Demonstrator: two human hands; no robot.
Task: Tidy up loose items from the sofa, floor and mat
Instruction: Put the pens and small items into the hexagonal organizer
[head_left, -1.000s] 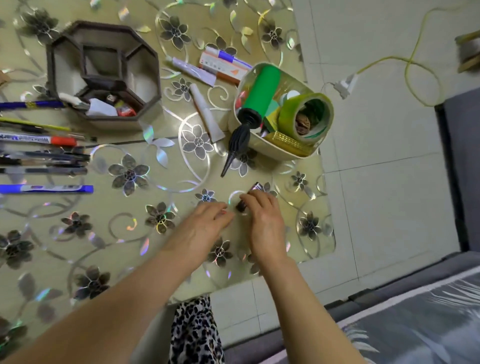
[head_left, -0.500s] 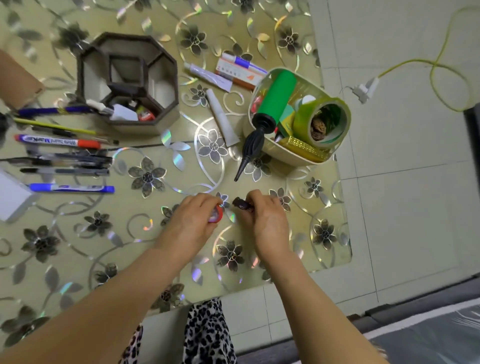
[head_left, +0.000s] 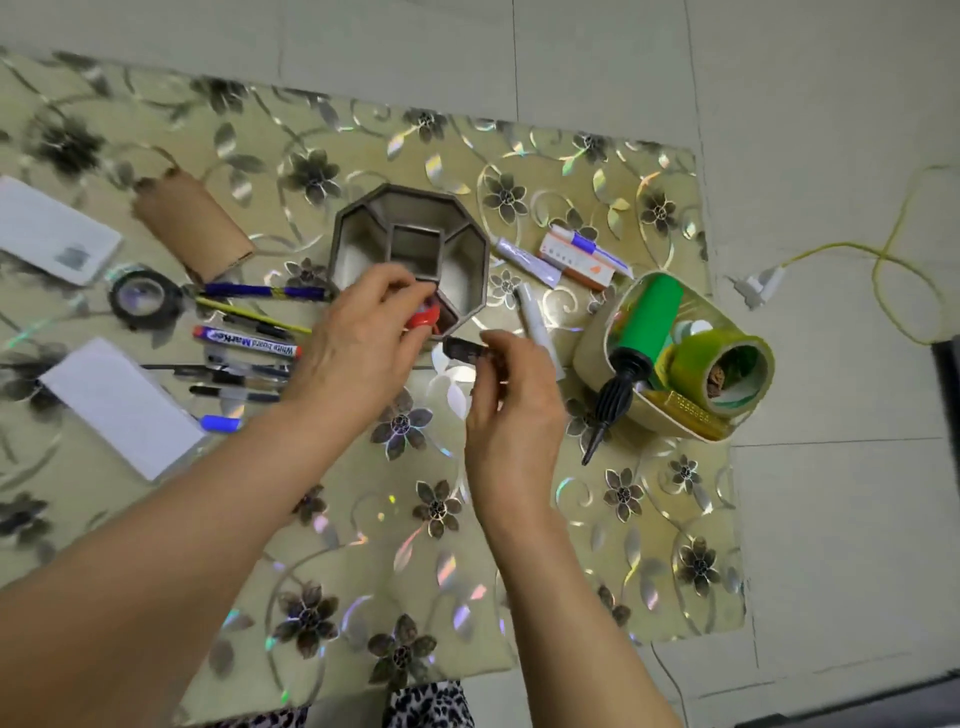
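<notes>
We see both hands over the floral mat (head_left: 519, 519). The left hand (head_left: 358, 343) pinches a small red item (head_left: 425, 318) between thumb and fingers, just at the near rim of the octagonal organizer (head_left: 467, 228); whether the item touches the rim, we cannot tell. The right hand (head_left: 511, 410) grips a small dark item (head_left: 464, 349) by its fingertips, held above the mat just beside the organizer's near corner. What either item is stays unclear.

Left of the organizer lie pens and a marker (head_left: 247, 341) in a loose row, with a black tape roll (head_left: 139, 298), a cardboard tube (head_left: 192, 228) and two white papers farther left. Right of it: tubes, a small box, and a tub (head_left: 592, 353) holding a green pump (head_left: 644, 322) and green tape (head_left: 727, 369).
</notes>
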